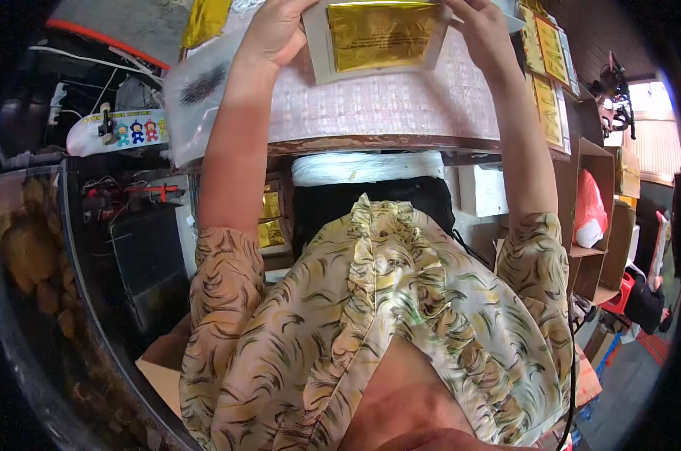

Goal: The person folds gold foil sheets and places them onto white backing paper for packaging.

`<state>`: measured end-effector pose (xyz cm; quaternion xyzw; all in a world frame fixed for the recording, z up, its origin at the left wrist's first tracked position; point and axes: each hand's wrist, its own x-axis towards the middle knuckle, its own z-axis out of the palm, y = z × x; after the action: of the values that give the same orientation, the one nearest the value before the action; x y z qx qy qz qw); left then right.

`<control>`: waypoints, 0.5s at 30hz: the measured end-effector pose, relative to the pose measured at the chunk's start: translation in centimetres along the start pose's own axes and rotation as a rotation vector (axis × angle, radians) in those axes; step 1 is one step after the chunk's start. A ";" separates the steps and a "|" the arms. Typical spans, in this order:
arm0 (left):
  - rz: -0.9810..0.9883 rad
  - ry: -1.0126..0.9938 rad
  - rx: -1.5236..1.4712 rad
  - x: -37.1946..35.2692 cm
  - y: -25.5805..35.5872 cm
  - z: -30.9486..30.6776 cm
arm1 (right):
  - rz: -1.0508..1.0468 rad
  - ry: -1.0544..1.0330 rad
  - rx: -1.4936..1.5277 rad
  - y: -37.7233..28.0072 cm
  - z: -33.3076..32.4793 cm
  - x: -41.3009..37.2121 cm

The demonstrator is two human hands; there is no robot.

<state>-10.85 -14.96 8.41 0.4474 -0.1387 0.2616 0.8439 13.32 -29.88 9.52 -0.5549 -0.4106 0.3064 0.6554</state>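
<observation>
A flat pale card (320,56) with a shiny gold foil panel (385,37) at its centre is held above the table at the top of the view. Small dark print runs across the foil, too fine to read. My left hand (276,31) is closed at the card's upper left edge, its fingertips cut off by the frame. At the upper right corner, my right hand (479,21) pinches the card between thumb and fingers. Beneath it lies a whitish checked table cover (400,113) under clear plastic.
To the right lie stacked gold-lettered cards (547,98), near cardboard compartments (592,161) holding a red and white bag (590,210). Gold foil (205,22) sits at the table's far left. A printed skateboard deck (119,134) and a dark glass-sided tank (32,248) stand left.
</observation>
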 end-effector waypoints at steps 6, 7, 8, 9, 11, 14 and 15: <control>0.061 -0.066 0.026 0.2 0.6 -0.2 | -0.076 -0.069 0.185 2.8 -1.2 0.3; 0.061 -0.066 0.027 0.0 0.7 -0.1 | -0.094 -0.063 0.196 3.2 -1.2 0.5; -0.008 0.142 0.133 -0.4 0.7 0.0 | -0.112 -0.057 0.206 3.6 -1.3 0.7; -0.078 0.351 0.236 -0.8 0.6 0.1 | -0.126 -0.050 0.215 4.0 -1.6 0.6; -0.066 0.195 0.080 -0.8 0.0 -2.2 | -0.016 -0.021 0.184 2.4 -0.8 0.5; -0.079 0.060 -0.075 -1.0 -0.7 -3.7 | 0.134 0.042 0.139 1.9 -0.1 0.3; -0.099 0.070 -0.062 -0.9 -0.5 -3.9 | 0.157 0.072 0.125 1.9 0.1 0.7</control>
<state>-11.31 -12.24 5.41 0.4181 -0.0948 0.2308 0.8734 13.70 -28.88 7.76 -0.5538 -0.3222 0.3618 0.6772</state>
